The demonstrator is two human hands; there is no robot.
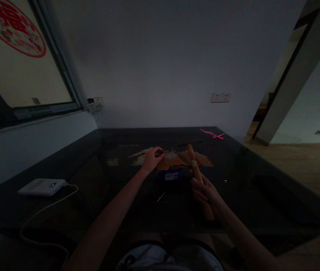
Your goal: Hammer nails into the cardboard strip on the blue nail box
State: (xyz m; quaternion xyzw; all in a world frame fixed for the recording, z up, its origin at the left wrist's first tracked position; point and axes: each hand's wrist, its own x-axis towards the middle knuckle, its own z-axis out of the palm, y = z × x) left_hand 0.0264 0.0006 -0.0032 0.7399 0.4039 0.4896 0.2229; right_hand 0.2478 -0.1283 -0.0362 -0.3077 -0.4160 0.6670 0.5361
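In my right hand (205, 188) is a hammer (195, 165), gripped by its wooden handle with a small label; a dark head seems to lie across its far end, hard to make out in the dim light. My left hand (154, 157) has thumb and fingertips pinched together over the left part of an orange-brown, flat patterned piece (173, 160). What the pinch holds, if anything, is too small to see. A blue box (171, 175) with a white label sits just this side of the piece. Thin shiny metal pins (162, 196) lie crossed nearer to me.
The dark glossy table (114, 210) meets the wall at the back. A white device (43, 187) with a cable lies at left. A pink ribbon (215, 134) rests at the far right corner; a small shiny bit (225, 181) lies right of my right hand.
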